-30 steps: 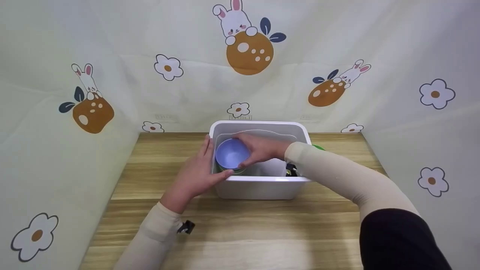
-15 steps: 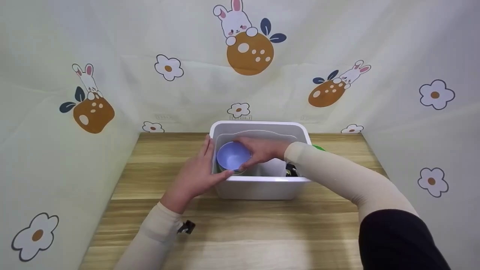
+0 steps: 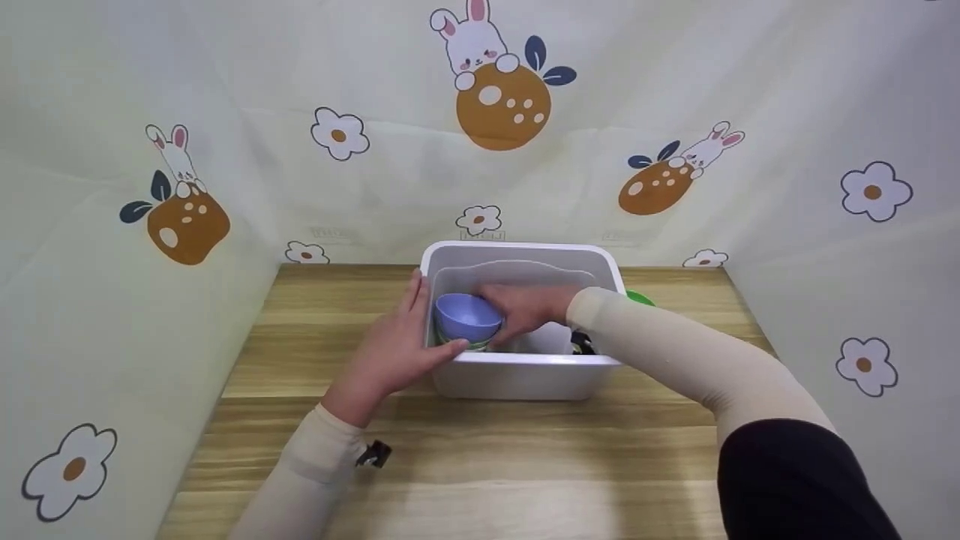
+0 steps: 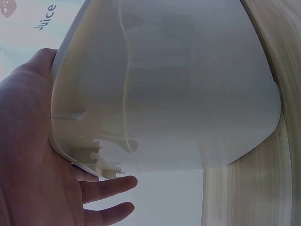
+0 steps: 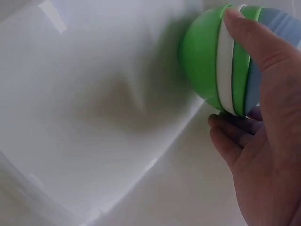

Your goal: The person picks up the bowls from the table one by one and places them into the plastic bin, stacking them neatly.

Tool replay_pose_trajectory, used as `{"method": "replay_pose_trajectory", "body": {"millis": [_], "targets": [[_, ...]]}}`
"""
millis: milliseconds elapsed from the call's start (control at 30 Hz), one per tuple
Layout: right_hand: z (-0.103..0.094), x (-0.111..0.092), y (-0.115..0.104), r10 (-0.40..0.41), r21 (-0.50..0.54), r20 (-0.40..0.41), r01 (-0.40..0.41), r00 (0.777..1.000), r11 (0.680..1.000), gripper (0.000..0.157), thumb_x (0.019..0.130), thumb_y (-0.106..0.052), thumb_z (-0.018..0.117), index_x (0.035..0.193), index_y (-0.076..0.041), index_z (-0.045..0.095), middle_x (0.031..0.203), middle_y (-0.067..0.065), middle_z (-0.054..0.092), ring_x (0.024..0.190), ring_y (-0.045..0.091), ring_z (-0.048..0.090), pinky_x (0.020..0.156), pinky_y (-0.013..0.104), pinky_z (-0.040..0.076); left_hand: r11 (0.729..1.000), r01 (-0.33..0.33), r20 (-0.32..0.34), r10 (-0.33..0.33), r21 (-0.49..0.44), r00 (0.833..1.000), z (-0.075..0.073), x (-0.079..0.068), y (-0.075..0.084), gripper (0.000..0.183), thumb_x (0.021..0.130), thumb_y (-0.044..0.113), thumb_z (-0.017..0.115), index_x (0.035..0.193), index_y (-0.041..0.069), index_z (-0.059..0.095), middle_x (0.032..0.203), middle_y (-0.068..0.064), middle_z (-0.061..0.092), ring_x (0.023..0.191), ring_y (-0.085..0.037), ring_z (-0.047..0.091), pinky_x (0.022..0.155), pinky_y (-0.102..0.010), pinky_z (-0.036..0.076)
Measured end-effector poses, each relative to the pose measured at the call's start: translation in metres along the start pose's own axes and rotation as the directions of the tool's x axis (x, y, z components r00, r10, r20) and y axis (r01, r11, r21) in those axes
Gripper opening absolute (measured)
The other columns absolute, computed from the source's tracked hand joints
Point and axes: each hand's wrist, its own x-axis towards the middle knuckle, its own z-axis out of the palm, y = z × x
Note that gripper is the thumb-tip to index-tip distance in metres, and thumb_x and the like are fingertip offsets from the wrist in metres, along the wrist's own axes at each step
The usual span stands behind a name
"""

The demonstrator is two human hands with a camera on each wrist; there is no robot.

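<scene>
A white plastic bin (image 3: 525, 379) stands on the wooden table. Inside it, at the left end, is a stack of nested bowls, with a blue bowl (image 3: 466, 315) on top. The right wrist view shows a green bowl (image 5: 200, 61) at the stack's other end, with white and green rims between. My right hand (image 3: 525, 309) reaches into the bin and grips the stack's side, thumb (image 5: 256, 40) across the rims and fingers on the opposite side. My left hand (image 3: 386, 349) rests against the bin's front left corner, thumb along the front rim, fingers straight beside the left wall.
A whitish rounded thing (image 3: 547, 339) and a black item (image 3: 581, 341) lie in the bin, right of the bowls. Something green (image 3: 639, 298) shows behind my right sleeve, beyond the bin's right wall. A patterned curtain (image 3: 390, 180) encloses the table.
The bowl stack has moved lower in the bin with my right hand, and the blue bowl's mouth is now seen more from the side. My left hand has stayed at the corner.
</scene>
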Motion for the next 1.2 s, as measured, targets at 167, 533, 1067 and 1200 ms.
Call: {"method": "replay_pose_trajectory", "body": {"millis": [167,533,1067,1200], "targets": [[-0.002,-0.001,-0.003,-0.014,0.019,-0.02,0.014,1.0,1.0,0.103,0.085,-0.039,0.097,0.159,0.004,0.04,0.144,0.018,0.057,0.131,0.032,0.056,0.115,0.042,0.046,1.0,0.002,0.002,-0.002,-0.013,1.0,0.0,0.001,0.002,0.125,0.095,0.074,0.071,0.176,0.0,0.011,0.184,-0.023,0.007,0.154,-0.053,0.042,0.117,-0.067,0.046],[-0.034,-0.018,-0.012,0.011,0.016,-0.033,-0.01,0.999,1.0,0.115,0.083,-0.043,0.098,0.164,0.01,0.036,0.154,0.03,0.055,0.144,0.043,0.054,0.124,0.049,0.043,1.0,0.003,0.009,-0.003,-0.016,1.0,0.001,0.002,0.002,0.124,0.096,0.076,0.069,0.176,-0.001,0.014,0.184,-0.023,0.008,0.158,-0.051,0.037,0.118,-0.067,0.044],[-0.097,-0.108,-0.024,0.097,0.182,-0.226,-0.056,0.969,0.982,0.079,0.097,-0.045,0.086,0.159,-0.007,0.055,0.148,0.017,0.065,0.137,0.03,0.061,0.121,0.053,0.047,0.999,0.032,0.028,-0.031,-0.034,0.999,-0.001,0.0,0.002,0.124,0.095,0.076,0.071,0.176,0.002,0.013,0.185,-0.019,0.005,0.152,-0.056,0.044,0.115,-0.071,0.046],[-0.099,-0.135,-0.019,0.075,0.208,-0.329,-0.005,0.941,0.978,0.07,0.099,-0.04,0.085,0.156,-0.012,0.058,0.142,0.012,0.068,0.134,0.032,0.063,0.118,0.056,0.049,1.0,0.004,0.013,-0.004,-0.023,1.0,0.0,0.0,0.0,0.124,0.095,0.074,0.071,0.176,-0.001,0.014,0.184,-0.022,0.007,0.152,-0.057,0.044,0.116,-0.07,0.046]]}}
